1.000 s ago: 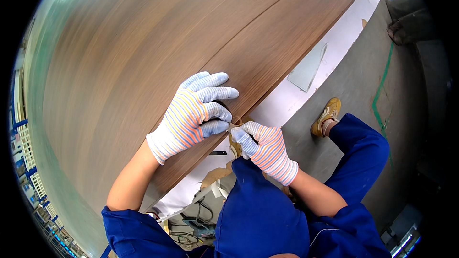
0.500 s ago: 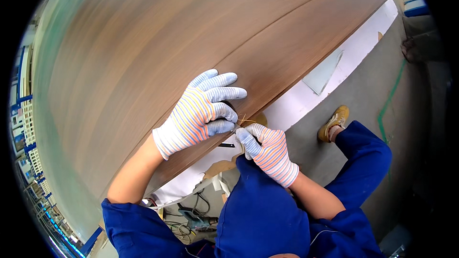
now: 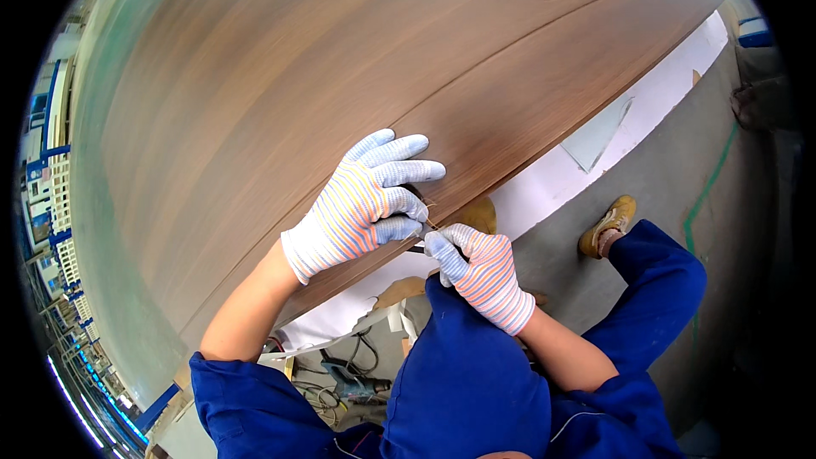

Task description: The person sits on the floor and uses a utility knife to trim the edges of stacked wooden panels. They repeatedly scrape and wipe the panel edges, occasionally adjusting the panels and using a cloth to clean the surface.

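Note:
My left hand [image 3: 361,195], in a striped knit glove with pale blue fingertips, rests over the edge of a large brown wood-grain panel [image 3: 476,25]. Its thumb and index finger pinch together, while the other fingers stretch over the panel. Beside them, just off the edge, my right hand [image 3: 480,268] in a matching glove is closed, thumb against fingers. A thin yellowish sliver [image 3: 433,224] shows between the two hands. Something dark sits partly hidden under the left index finger. What either hand grips is mostly covered by the fingers.
Beneath the panel edge lies a white sheet [image 3: 544,191] with a clear flat piece [image 3: 597,136] on it. A power tool [image 3: 357,384] with cables lies on the floor by my left knee. My yellow shoe [image 3: 608,225] is to the right, near a green floor line [image 3: 710,189].
The view has shifted slightly, so the panel and floor appear a little right and lower. Both hands stay together at the panel edge; the yellowish sliver between them looks shorter.

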Demonstrator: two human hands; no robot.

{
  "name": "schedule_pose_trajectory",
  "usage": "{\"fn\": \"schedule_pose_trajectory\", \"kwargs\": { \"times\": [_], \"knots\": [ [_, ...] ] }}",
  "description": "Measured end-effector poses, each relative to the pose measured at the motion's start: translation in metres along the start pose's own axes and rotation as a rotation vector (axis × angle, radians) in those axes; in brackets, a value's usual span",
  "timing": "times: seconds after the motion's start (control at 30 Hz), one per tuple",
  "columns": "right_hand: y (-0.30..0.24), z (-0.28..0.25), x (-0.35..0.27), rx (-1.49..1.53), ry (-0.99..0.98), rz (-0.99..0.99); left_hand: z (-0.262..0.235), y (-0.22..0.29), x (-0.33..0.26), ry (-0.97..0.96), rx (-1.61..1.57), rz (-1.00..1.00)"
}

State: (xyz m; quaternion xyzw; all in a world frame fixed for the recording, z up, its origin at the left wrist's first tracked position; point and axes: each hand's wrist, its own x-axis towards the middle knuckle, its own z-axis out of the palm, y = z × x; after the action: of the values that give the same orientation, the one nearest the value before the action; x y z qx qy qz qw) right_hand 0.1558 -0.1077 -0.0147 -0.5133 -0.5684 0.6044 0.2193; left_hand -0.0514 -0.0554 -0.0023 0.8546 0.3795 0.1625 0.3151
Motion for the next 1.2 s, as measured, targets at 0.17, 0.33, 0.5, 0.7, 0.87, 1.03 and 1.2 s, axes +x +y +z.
{"fn": "schedule_pose_trajectory", "kwargs": {
  "times": [0.17, 0.33, 0.5, 0.7, 0.87, 1.03, 1.2],
  "knots": [
    [-0.002, 0.005, 0.000, 0.002, -0.025, 0.057, -0.003, 0.000, -0.004, 0.006, -0.013, -0.018],
    [-0.004, 0.012, 0.001, 0.003, -0.052, 0.095, -0.005, -0.004, -0.011, 0.016, -0.031, -0.008],
    [-0.012, 0.015, 0.005, 0.001, -0.100, 0.099, -0.007, -0.007, -0.018, 0.007, -0.038, -0.016],
    [0.000, 0.024, 0.007, -0.060, -0.112, 0.014, -0.008, -0.011, -0.027, 0.012, -0.041, -0.024],
    [0.003, 0.029, 0.009, -0.060, -0.143, -0.037, -0.008, -0.010, -0.037, 0.011, -0.031, -0.047],
    [0.007, 0.032, 0.013, -0.087, -0.230, -0.051, -0.009, -0.010, -0.047, -0.010, -0.036, -0.089],
    [0.004, 0.039, 0.015, -0.068, -0.296, -0.009, -0.013, -0.007, -0.059, -0.027, -0.039, -0.130]
  ]
}}
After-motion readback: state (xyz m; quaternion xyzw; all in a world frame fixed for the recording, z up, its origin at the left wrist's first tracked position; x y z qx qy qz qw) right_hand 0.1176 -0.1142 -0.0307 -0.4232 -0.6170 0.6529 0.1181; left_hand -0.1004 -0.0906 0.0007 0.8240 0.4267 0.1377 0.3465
